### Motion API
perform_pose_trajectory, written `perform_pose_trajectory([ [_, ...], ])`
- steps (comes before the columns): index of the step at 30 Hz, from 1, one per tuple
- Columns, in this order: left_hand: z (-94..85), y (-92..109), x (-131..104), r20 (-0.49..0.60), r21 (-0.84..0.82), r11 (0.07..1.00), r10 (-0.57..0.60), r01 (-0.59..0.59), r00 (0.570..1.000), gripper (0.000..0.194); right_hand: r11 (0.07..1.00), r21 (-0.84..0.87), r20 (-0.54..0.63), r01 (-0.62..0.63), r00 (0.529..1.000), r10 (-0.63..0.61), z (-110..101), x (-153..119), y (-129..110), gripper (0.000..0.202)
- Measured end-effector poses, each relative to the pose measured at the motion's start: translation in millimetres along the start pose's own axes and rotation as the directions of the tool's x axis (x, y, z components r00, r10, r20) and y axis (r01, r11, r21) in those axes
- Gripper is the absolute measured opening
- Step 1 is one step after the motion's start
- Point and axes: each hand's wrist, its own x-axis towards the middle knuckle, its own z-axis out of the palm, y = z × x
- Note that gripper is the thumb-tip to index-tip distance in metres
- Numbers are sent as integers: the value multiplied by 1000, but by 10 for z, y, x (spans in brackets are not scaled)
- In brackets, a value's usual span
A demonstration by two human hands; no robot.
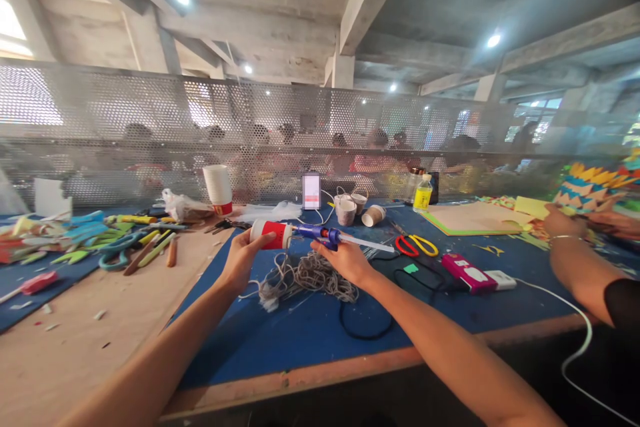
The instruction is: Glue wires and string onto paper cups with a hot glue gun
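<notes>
My left hand point(241, 259) is closed around a red and white paper cup point(277, 235), which lies tilted on its side in the air. In my right hand point(346, 260) is a blue hot glue gun point(320, 234), with a whitish glue stick point(367, 243) poking out of its rear. The gun's nozzle points left at the cup's edge; whether they touch, I cannot tell. Below both hands, a tangled heap of grey cord point(310, 278) rests on the blue table mat point(260, 340).
Behind stand a stack of paper cups point(217, 188), a phone point(311, 192) and small cord-wrapped cups point(346, 211). Scissors point(417, 245) and a magenta box point(468, 273) lie right. Tools point(150, 250) clutter the left. A co-worker's hands point(565, 223) hold paper at far right.
</notes>
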Motion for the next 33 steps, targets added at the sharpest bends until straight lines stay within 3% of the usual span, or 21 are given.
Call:
perform_pose_trajectory([
  [6, -4, 9, 36, 33, -75, 997, -13, 15, 999, 32, 986, 132, 26, -106, 994, 103, -39, 2, -35, 36],
  [11, 18, -32, 46, 78, -153, 981, -106, 117, 991, 31, 915, 326, 118, -239, 970, 211, -53, -4, -63, 45],
  [18, 76, -69, -5, 179, -192, 958, -181, 215, 967, 32, 839, 495, 91, -224, 974, 206, -41, 24, -74, 44],
  [25, 133, -44, -46, 232, -223, 934, -228, 280, 945, 33, 798, 529, 179, -289, 957, 228, -16, 29, -159, 38],
  [33, 186, -10, -92, 318, -230, 919, -240, 320, 917, 33, 850, 441, 164, -290, 957, 241, 86, -14, -115, 29],
])
